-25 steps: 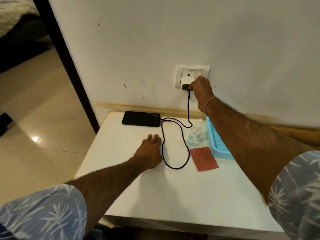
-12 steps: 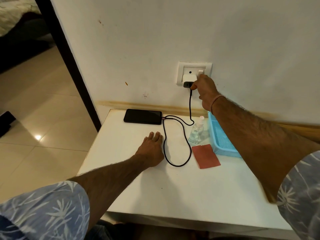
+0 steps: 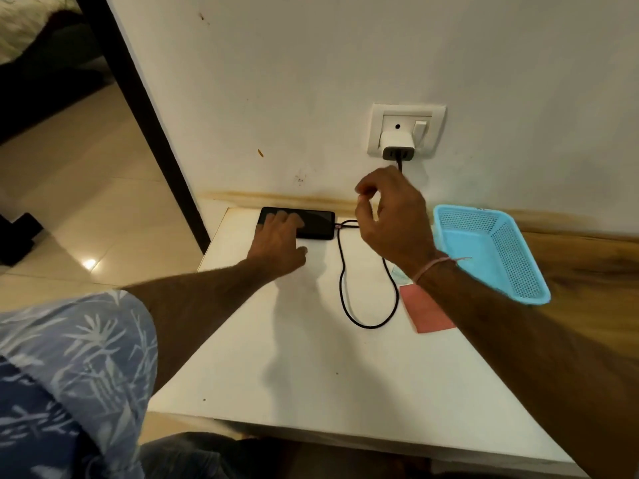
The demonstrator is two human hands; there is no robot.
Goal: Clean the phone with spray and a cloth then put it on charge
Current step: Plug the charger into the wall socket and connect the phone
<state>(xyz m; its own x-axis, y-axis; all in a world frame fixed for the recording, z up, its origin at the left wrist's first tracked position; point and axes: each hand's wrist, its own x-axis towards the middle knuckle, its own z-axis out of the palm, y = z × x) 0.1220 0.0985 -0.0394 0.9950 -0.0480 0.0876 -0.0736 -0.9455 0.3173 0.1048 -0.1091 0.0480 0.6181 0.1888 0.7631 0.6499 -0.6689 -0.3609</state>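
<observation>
Left hand reaches forward over the table, fingers straight and laid flat on the left half of the phone, thumb out to the side; nothing gripped. Right hand hangs in the air over the table's far edge, below the wall socket, fingers loosely curled, thumb and forefinger close together; no object seen in it. White table fills the middle of the view, set against a pale wall. Tiled floor and dark door frame to the left, wood-grain surface to the right. Blue mesh basket sits at the right, near the wall; whether it rests on the table or on the wood, cannot tell. Only its own perforated floor and walls show inside the rim. Phone lies flat, screen dark, lengthwise along the wall at the table's far left corner. Pink cloth lies flat just left of the basket, its right part covered by the right forearm. Black cable leaves the phone's right end, makes a long loop toward the near side, then passes behind the right hand up to the white charger. Charger sits plugged into the socket plate, rocker switch just beside it. Spray bottle: only a clear sliver shows just above the cloth, the rest blocked by the right wrist. Thin pink thread band circles that wrist.
</observation>
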